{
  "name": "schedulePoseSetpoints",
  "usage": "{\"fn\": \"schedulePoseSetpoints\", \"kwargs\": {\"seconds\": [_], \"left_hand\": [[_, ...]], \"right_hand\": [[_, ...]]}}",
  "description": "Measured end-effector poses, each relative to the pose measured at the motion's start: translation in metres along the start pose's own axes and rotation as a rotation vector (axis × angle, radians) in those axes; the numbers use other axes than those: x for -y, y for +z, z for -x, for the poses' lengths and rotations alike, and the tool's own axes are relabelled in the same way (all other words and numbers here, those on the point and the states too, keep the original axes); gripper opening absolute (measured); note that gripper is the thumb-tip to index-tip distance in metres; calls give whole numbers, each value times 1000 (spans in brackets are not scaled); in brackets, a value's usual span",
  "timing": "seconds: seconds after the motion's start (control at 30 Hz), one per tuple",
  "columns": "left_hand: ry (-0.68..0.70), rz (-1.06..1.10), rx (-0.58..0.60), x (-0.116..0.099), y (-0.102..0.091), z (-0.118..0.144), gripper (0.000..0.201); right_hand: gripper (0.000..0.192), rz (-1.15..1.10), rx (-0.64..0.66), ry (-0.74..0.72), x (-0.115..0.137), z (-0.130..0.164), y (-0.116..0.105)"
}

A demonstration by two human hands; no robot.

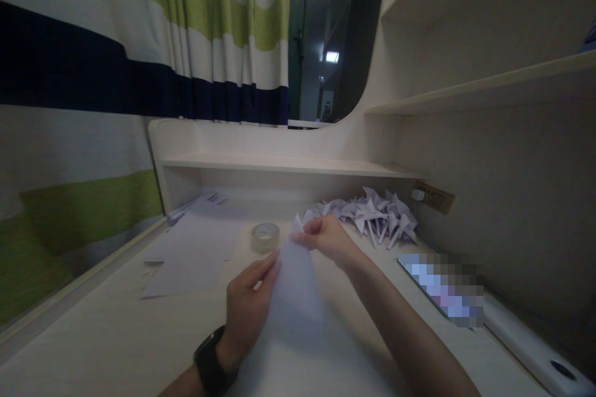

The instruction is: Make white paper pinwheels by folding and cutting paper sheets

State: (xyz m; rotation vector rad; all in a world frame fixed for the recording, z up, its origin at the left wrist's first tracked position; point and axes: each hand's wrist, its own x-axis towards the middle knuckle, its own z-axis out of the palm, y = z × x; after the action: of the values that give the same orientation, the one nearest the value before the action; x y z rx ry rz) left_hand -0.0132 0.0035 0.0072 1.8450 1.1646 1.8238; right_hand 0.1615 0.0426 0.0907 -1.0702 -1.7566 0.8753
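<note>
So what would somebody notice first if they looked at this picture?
Probably the sheet of paper in the middle, pinched between the left hand and right hand. Next, the pile of folded paper shapes behind the hands, and the striped curtain on the left.

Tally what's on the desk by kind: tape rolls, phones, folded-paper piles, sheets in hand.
Tape roll: 1
Phone: 1
Pile of folded paper shapes: 1
Sheet held by left hand and right hand: 1
Total: 4
</note>
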Motion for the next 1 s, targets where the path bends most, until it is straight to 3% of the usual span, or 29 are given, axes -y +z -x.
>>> {"fn": "schedulePoseSetpoints", "kwargs": {"seconds": [0.2,0.57,0.7,0.9,1.0], "left_hand": [[-53,31,3,-3,1,0,21],[-106,36,35,-15,-4,-5,21],[-115,78,66,-25,-2,-30,27],[-164,144,295,-48,12,-84,28],[-218,196,310,-54,19,-96,28]], "right_hand": [[41,-220,-70,109,2,-2,4],[33,-172,-82,107,8,0,-1],[35,-191,-66,89,12,2,-3],[37,-106,-58,47,18,5,-4],[38,-110,-68,45,21,6,-5]]}}
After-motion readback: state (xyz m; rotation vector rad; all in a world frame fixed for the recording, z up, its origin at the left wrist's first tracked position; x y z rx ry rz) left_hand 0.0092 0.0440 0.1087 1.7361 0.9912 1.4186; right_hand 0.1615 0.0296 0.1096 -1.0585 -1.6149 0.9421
